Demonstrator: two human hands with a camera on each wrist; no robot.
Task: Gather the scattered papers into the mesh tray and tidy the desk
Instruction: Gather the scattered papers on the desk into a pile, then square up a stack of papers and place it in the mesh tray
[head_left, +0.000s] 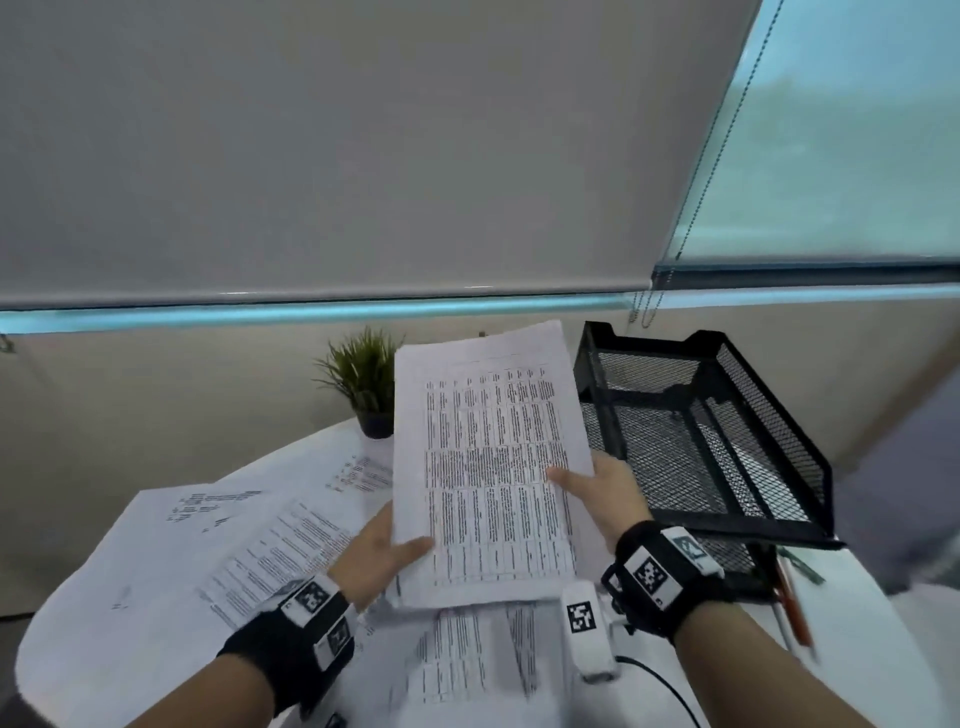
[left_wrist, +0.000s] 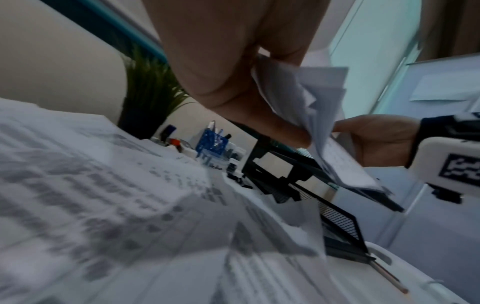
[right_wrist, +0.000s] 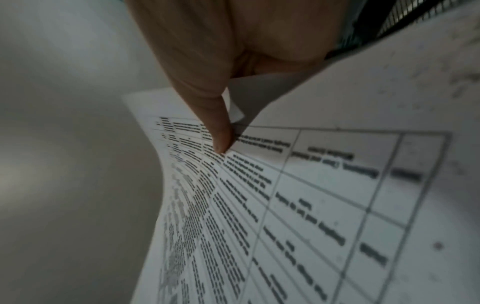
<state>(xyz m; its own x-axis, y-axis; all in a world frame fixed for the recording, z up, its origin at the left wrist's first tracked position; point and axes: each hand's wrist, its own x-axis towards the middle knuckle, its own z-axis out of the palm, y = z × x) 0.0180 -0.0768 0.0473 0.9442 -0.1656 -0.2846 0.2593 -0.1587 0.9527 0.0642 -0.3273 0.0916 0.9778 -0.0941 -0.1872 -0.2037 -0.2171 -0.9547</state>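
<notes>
Thin, floppy papers (head_left: 488, 467) bend easily; left hand (head_left: 376, 556) and right hand (head_left: 608, 493) pinch both side edges, beside the tray (head_left: 727, 431).

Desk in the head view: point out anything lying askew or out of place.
Printed sheets lie fanned at clashing angles across the desk, overlapping. A pencil lies loose beside the mesh tray. Both hands grip a lifted stack, not yet in the tray.
</notes>
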